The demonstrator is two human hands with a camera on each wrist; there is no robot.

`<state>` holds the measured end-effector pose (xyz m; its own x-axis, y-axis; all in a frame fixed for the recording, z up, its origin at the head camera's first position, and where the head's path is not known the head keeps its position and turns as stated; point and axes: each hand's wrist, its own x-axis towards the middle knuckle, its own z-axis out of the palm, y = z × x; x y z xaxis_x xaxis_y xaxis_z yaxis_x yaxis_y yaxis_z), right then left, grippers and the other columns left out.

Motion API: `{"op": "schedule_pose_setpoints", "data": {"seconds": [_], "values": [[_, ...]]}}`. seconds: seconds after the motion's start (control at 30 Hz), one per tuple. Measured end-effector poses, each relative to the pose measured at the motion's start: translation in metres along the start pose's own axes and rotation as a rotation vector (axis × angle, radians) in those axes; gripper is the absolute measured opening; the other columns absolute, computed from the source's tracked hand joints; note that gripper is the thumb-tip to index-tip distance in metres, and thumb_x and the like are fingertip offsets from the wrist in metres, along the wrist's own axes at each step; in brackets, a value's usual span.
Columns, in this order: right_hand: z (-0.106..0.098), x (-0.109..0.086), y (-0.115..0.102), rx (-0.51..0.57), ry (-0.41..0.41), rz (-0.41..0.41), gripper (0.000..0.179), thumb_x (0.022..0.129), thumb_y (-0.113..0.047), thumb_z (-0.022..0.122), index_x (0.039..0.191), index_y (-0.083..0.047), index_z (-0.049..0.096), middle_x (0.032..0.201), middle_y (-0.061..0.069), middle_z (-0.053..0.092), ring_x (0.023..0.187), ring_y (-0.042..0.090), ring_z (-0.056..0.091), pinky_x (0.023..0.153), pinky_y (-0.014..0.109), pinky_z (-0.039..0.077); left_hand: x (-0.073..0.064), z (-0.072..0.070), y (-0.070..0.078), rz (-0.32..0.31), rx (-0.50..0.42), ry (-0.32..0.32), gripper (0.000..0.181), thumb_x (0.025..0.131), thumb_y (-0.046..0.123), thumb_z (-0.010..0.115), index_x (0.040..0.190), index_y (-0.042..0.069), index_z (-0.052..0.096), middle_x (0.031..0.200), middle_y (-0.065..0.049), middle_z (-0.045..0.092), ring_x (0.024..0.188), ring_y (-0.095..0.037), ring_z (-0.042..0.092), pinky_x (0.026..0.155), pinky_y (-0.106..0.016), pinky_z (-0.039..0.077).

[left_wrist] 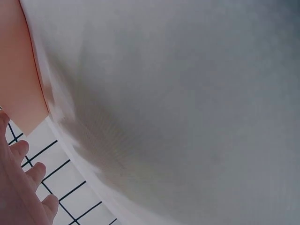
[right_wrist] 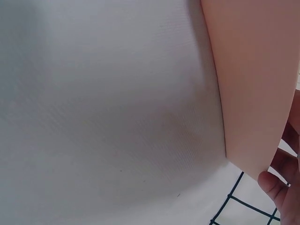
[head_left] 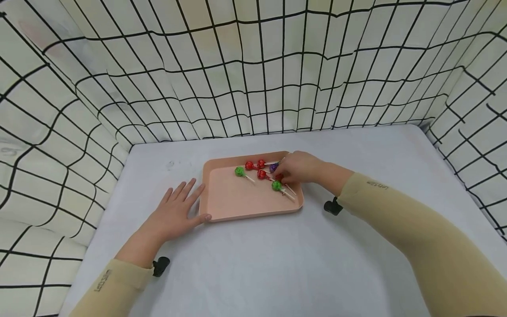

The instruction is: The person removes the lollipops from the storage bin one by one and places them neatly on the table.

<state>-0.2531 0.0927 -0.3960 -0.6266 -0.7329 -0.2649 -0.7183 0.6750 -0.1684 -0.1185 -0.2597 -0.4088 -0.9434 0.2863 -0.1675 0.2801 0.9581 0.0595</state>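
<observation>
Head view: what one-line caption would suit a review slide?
Right hand reaches among red, green and purple lollipops in a pink tray, left hand at its opposite end.

red, green and purple lollipops [head_left: 262, 174] lie in a pink tray [head_left: 227, 200].

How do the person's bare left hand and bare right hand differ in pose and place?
The left hand has its fingers spread, while the right hand has bent fingers. The left hand is at the left edge of the pink rectangular tray; the right hand reaches over its right side, by the round, shiny lollipops. Both come out of beige sleeves.
</observation>
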Motion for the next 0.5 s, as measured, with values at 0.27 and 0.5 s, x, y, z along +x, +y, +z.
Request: {"op": "schedule_pose_setpoints", "data": {"seconds": [0.27,0.5], "values": [[-0.0003,0.0009,0.0019,0.073,0.012,0.070,0.024,0.082,-0.036,0.069,0.106,-0.031,0.068,0.094,-0.020,0.065,0.092,0.006,0.053,0.096,0.038,0.033,0.0010,-0.0005,0.0014,0.000,-0.014,0.002,0.096,0.077,0.081,0.033,0.150,0.023,0.012,0.156,-0.010,0.006,0.140,-0.036,0.006,0.110,-0.058,0.005],[-0.0027,0.0021,-0.0002,0.102,-0.002,0.089,0.021,0.082,-0.033,0.069,0.103,-0.034,0.070,0.093,-0.021,0.065,0.091,0.008,0.050,0.091,0.038,0.030,0.0017,-0.0004,0.0017,0.007,-0.019,0.004,0.096,0.076,0.081,0.032,0.150,0.022,0.013,0.156,-0.010,0.005,0.140,-0.036,0.006,0.110,-0.058,0.005]]}}
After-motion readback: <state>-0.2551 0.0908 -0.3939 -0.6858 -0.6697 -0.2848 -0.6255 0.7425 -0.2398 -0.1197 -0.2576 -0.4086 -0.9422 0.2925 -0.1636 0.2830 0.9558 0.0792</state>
